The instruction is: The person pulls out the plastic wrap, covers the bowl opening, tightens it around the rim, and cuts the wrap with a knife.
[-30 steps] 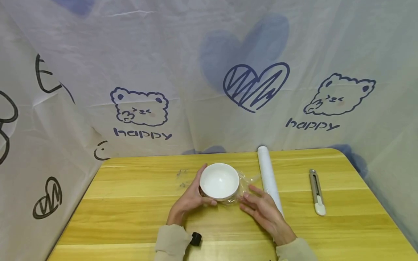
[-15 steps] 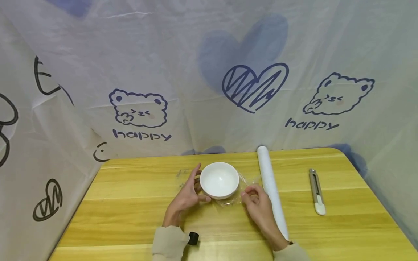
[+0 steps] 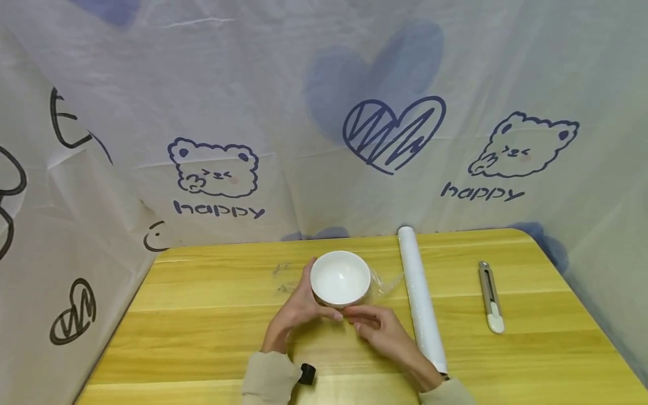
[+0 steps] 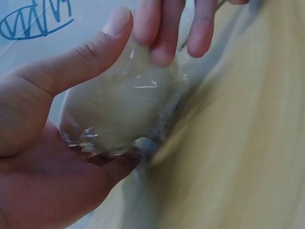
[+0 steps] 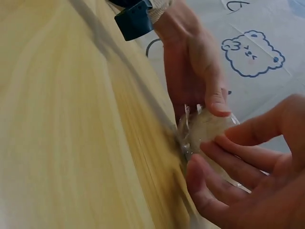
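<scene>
A white bowl stands upright over the middle of the table. My left hand holds it from the left, thumb along the front and fingers round the far side. Clear plastic wrap covers the bowl's outer side and bunches in wrinkles near its base; a loose piece sticks out on the right in the head view. At the bowl's front, my right hand touches the wrapped side with fairly straight fingers, close to the left thumb. The bowl's underside is hidden in the head view.
Right of the bowl lies a long white roll, running from the table's back edge toward the front. Farther right is a utility knife with a grey and white body. A printed cloth hangs behind the wooden table.
My right hand has moved left from the loose wrap beside the roll to the bowl's front. Its fingers curled in, then straightened. The left hand has stayed at the bowl, shifting its grip slightly.
</scene>
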Motion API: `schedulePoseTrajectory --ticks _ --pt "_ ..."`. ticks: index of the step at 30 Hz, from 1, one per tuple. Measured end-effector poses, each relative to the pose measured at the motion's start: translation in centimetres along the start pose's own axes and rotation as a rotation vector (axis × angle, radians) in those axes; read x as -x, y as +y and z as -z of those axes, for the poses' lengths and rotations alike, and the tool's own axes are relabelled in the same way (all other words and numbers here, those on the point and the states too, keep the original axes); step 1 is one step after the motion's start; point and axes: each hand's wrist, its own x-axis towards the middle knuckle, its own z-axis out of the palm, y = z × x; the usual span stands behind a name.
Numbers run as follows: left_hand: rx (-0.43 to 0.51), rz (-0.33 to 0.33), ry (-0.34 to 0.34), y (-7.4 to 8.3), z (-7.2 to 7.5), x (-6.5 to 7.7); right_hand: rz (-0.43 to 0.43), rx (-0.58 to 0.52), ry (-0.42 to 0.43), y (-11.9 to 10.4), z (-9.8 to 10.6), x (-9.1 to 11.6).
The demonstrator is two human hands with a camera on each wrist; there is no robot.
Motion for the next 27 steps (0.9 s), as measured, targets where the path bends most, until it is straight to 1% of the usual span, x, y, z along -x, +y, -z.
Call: schedulePoseTrajectory --ticks 3,5,7,10,12,14,17,20,22,24,27 --pt "0.002 -0.006 0.016 -0.2 -0.3 -0.2 0.0 0.017 -0.051 0.2 -0.2 0.0" --pt "0.002 -0.015 0.031 -0.3 -0.4 -0.2 -0.029 0.006 -0.041 0.1 -0.2 -0.1" --pt "0.019 -0.023 0.042 -0.3 -0.5 -0.2 -0.072 -0.02 0.022 0.0 -0.1 -0.1" --pt "0.054 -0.031 0.04 0.0 -0.4 0.0 -0.146 -0.051 0.141 -0.3 0.3 -0.1" --pt "0.102 -0.028 0.028 0.3 -0.2 0.2 -0.177 -0.054 0.218 -0.6 0.6 0.0" --pt "0.137 -0.036 0.008 0.2 0.0 0.2 -0.195 -0.083 0.274 -0.7 0.9 0.0" --pt "0.223 -0.038 -0.003 -0.5 0.2 0.1 -0.205 -0.196 0.371 -0.7 1.3 -0.1" --pt "0.269 -0.046 -0.01 -1.2 0.2 0.0 -0.202 -0.334 0.423 -0.4 1.7 -0.1" --pt "0.262 -0.048 -0.009 -1.5 0.0 -0.2 -0.202 -0.408 0.431 -0.3 2.0 -0.1" --pt "0.213 -0.045 0.003 -1.5 -0.3 -0.2 -0.202 -0.456 0.427 -0.1 2.2 -0.1" --pt "0.157 -0.051 0.044 -0.7 -0.9 -0.1 -0.212 -0.474 0.414 0.1 2.3 -0.2"
